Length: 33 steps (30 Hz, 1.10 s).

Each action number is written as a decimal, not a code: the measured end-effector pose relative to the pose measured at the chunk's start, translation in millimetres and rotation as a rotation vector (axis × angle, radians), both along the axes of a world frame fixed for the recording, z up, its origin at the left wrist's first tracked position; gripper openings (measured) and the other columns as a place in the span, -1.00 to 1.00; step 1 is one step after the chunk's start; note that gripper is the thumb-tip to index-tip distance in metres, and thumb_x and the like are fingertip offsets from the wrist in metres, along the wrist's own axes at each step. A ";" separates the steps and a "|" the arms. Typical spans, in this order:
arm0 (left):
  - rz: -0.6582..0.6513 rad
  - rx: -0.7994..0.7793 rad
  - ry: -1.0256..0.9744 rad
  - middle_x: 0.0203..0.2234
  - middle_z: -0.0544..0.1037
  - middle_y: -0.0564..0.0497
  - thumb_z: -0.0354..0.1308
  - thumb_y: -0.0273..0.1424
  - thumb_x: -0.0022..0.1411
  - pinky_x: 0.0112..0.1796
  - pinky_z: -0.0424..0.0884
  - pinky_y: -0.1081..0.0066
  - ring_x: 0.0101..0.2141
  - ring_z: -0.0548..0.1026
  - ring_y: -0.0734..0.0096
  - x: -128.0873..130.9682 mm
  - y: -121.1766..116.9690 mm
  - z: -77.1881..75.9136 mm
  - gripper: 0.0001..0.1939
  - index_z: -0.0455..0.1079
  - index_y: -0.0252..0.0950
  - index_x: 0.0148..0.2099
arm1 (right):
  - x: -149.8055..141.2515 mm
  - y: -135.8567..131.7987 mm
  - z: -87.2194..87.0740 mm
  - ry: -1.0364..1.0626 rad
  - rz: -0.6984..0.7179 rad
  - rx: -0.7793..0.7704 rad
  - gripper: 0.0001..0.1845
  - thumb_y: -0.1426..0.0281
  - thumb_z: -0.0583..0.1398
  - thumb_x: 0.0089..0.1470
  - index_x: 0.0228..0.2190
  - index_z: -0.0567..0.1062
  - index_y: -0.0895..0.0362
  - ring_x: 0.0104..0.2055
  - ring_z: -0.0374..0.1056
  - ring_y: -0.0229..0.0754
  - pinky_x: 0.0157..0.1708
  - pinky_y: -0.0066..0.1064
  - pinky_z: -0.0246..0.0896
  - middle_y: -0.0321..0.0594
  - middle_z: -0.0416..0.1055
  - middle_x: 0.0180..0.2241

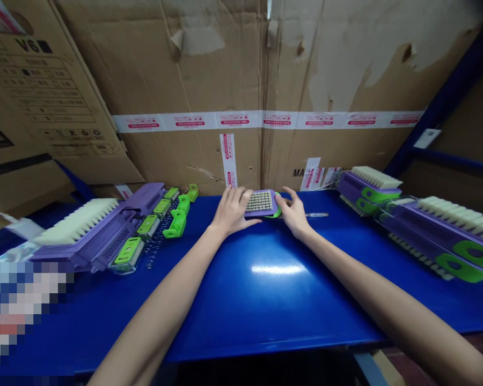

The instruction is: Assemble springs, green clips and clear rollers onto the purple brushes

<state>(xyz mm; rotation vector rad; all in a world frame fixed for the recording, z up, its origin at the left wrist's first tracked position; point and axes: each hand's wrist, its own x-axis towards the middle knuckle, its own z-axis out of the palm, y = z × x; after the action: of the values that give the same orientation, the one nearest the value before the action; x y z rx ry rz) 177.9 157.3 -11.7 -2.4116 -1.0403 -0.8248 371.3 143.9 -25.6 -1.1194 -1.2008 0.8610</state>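
A small purple brush (261,203) with white bristles facing up and a green piece at its right end lies at the back of the blue table (265,289). My left hand (231,210) lies on its left end, fingers curled over it. My right hand (293,212) pinches its right end at the green piece. Both hands hold the brush between them.
A row of purple brushes (88,236) with green clips (176,217) and clear trays lies at the left. More purple brushes (446,230) are stacked at the right. Small metal springs (156,249) lie by the left row. Cardboard boxes (241,91) wall the back.
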 end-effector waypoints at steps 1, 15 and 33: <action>-0.008 0.031 0.017 0.02 0.34 -0.31 0.23 0.04 -0.01 0.16 0.05 -0.08 0.08 0.29 -0.08 4.7 -2.5 1.9 -0.15 0.12 -0.38 0.18 | -0.6 -0.5 -1.0 -0.017 0.002 0.051 -0.25 0.06 0.19 0.00 0.13 0.18 0.18 -0.31 0.45 -0.08 -0.35 -0.24 0.42 -0.10 0.50 -0.29; 0.015 0.164 -0.105 -0.13 0.47 -0.23 0.15 -0.16 0.10 -0.12 0.24 0.18 -0.14 0.41 0.08 25.0 -7.1 -3.6 -0.48 0.26 -0.37 0.02 | -9.4 -21.5 -5.7 -0.418 -0.189 0.481 -0.52 0.21 0.06 0.19 0.09 0.24 0.12 -0.04 0.40 -0.06 -0.03 -0.15 0.32 -0.03 0.41 -0.01; -0.113 0.166 -0.142 -0.10 0.41 -0.24 0.14 -0.25 0.11 -0.11 0.30 0.18 -0.13 0.39 0.09 21.6 -0.9 -8.2 -0.41 0.15 -0.38 0.15 | -7.5 -21.1 1.1 -0.536 -0.085 0.501 -0.53 0.21 0.02 0.22 0.08 0.38 0.14 -0.02 0.37 -0.08 0.01 -0.21 0.25 -0.04 0.43 -0.04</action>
<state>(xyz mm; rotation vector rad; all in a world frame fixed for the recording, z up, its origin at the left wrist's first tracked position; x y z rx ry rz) 199.5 156.4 -19.9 -2.3154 -0.8549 -1.0903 363.8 122.7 -24.4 -0.9958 -1.6783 0.1601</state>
